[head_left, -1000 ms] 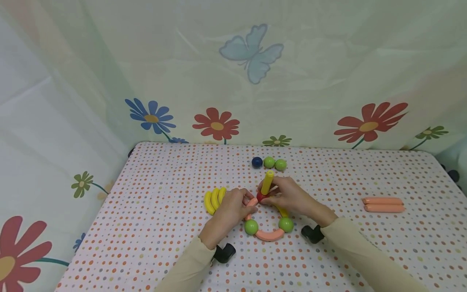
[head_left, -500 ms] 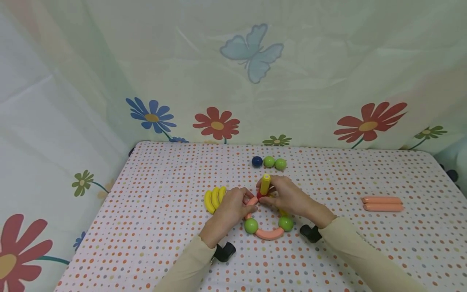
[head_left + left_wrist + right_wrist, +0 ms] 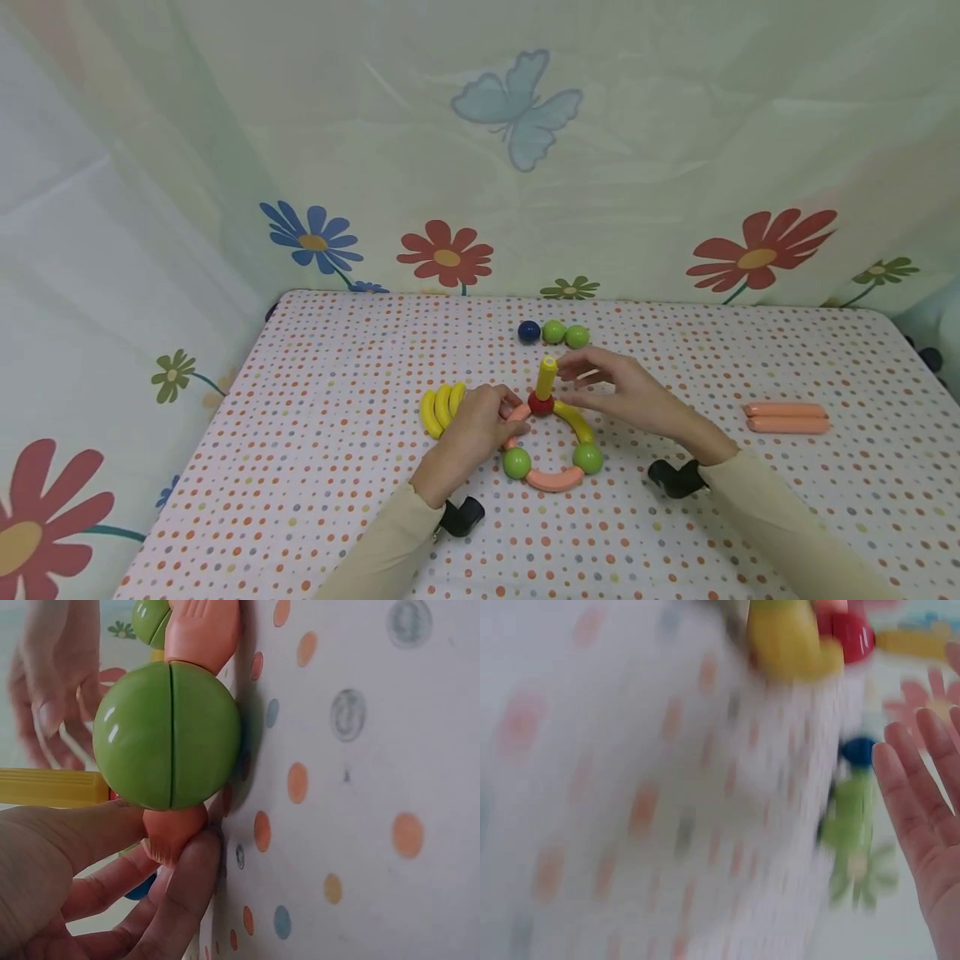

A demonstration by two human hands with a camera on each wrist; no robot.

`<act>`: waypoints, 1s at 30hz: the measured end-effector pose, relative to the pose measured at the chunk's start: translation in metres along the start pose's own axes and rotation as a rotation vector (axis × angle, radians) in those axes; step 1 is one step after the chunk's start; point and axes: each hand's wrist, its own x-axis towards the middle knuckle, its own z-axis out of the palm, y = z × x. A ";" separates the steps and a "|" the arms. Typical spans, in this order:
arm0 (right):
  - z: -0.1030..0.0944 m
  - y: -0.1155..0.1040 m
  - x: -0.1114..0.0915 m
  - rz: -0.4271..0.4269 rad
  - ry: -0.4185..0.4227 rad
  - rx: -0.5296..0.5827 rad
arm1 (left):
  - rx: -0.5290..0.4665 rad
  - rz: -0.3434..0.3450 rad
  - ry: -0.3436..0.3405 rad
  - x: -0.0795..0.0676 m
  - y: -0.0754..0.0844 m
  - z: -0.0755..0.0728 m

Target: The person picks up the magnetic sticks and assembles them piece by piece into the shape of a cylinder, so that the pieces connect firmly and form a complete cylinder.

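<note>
A ring of toy pieces lies on the table: two green balls (image 3: 588, 457), a curved pink piece (image 3: 555, 480) between them, a curved yellow piece (image 3: 574, 422) at the right and a red ball (image 3: 541, 403) at the far side. On the red ball a straight yellow stick (image 3: 546, 379) stands upright. My left hand (image 3: 471, 425) pinches the ring's left curved pink piece (image 3: 174, 831) between thumb and fingers, beside a green ball (image 3: 169, 735). Just right of the yellow stick, my right hand (image 3: 626, 392) is apart from it with fingers extended, holding nothing.
Several curved yellow pieces (image 3: 441, 408) lie left of my left hand. Behind the ring sit a dark blue ball (image 3: 528, 332) and two green balls (image 3: 566, 334). Two straight pink sticks (image 3: 787, 417) lie side by side at the right of the dotted table (image 3: 315, 467).
My right hand has let go of the red ball and yellow stick and moved to the right. The stick stays standing on the ball. My left hand keeps its place.
</note>
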 end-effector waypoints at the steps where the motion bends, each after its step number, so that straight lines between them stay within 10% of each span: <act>1: -0.008 0.003 -0.006 0.001 0.008 -0.022 | 0.001 0.006 0.001 0.000 0.000 0.000; 7: -0.065 0.044 -0.056 0.008 0.134 -0.362 | -0.012 0.012 0.001 -0.001 -0.002 0.000; 15: -0.134 0.100 -0.120 0.316 0.121 -0.460 | -0.036 0.000 -0.005 -0.003 -0.005 -0.003; 24: -0.145 0.117 -0.131 0.245 0.125 -0.491 | -0.039 0.004 0.002 -0.003 -0.004 -0.004; 30: -0.141 0.109 -0.118 0.347 0.050 -0.519 | -0.035 0.010 -0.015 -0.002 0.000 -0.002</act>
